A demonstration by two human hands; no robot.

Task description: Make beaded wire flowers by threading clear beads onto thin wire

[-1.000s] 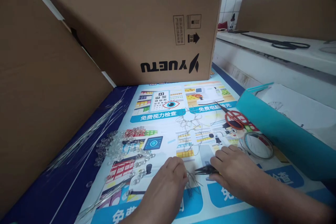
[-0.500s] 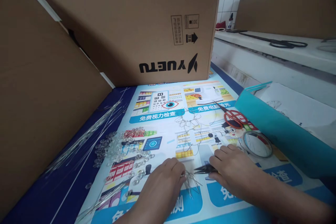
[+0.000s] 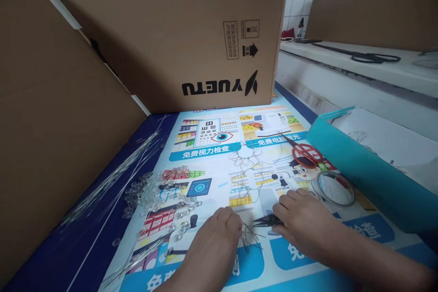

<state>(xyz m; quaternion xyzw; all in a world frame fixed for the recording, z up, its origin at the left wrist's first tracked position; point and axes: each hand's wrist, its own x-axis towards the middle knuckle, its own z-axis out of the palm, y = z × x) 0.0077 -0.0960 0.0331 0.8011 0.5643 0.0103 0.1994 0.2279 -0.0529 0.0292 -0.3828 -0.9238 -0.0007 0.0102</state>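
Observation:
My left hand [image 3: 219,242] is closed on a small bundle of thin wires [image 3: 250,238], whose loose ends fan out to the right of its fingertips. My right hand [image 3: 301,214] grips a pair of dark pliers [image 3: 266,221]; the pointed jaws face left, close to the wires. I cannot tell whether the jaws touch a wire. Beyond both hands lies a tangle of bent wire loops [image 3: 247,157] on the printed sheet [image 3: 219,191]. Clear beads [image 3: 153,191] are heaped to the left of my left hand.
Straight wires [image 3: 112,173] lie along the blue cloth at left, with more wires [image 3: 140,253] nearer me. Red-handled scissors [image 3: 306,154] and a roll of clear tape [image 3: 336,188] are at right, beside a teal box [image 3: 362,169]. A large carton [image 3: 191,32] blocks the back.
My left hand has shifted very slightly, and the wire ends with it have swung a little. The right hand and the pliers stay in almost the same spot.

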